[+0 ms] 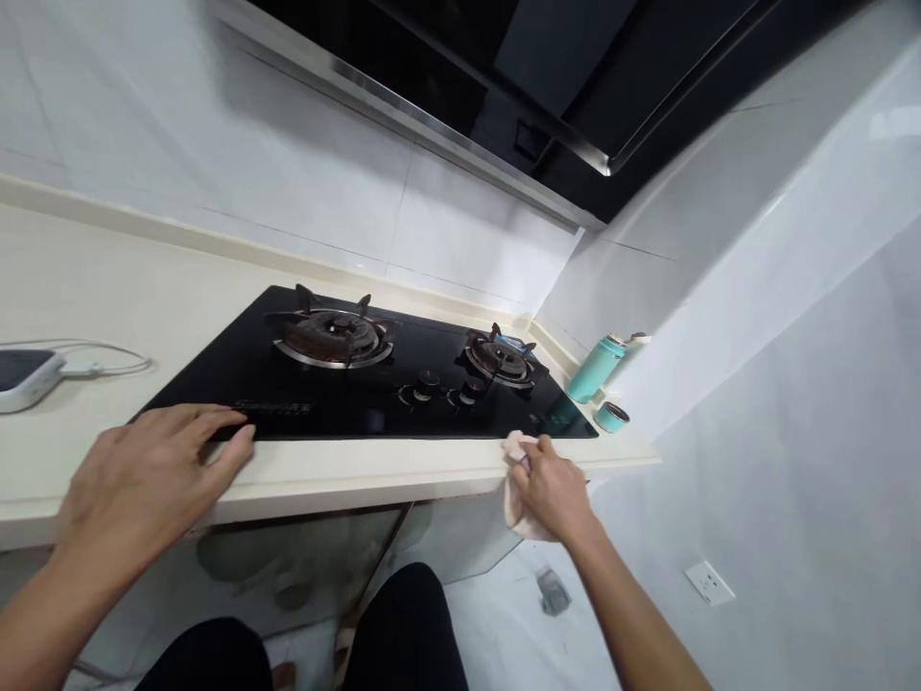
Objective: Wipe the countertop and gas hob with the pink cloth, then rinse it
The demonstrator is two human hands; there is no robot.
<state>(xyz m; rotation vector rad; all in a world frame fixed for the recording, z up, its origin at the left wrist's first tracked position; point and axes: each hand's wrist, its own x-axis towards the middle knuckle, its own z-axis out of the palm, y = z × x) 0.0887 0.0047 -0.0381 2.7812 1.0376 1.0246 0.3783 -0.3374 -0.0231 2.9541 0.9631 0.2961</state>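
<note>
A pale pink cloth [519,513], soft and crumpled, is bunched in a person's right hand [555,485] at the front edge of a black gas cooktop [381,384]. The fingers of that hand pinch the fabric from above; its upper folds lie on the cream bench [345,461] beside the glass, and its lower end hangs loose past the bench's front. The left hand [148,465] rests palm down at the cooktop's left front corner, its fingers together and slightly bent, the thumb spread away from them and holding nothing. The cooktop's dark surface is glossy, with pale lettering near the left hand, too blurred to read. Its left burner [335,336], ringed in bright metal, and its right burner [502,360] both look brown and dull, with dark supports rising around them; two black knobs [426,384] sit between, toward the front. To the right, a tilted-looking turquoise bottle [596,370] stands behind a small turquoise cup [611,416]. At far left, a white device [33,384] with a cable lies on the bench. A black range hood [496,86] looms overhead.
</note>
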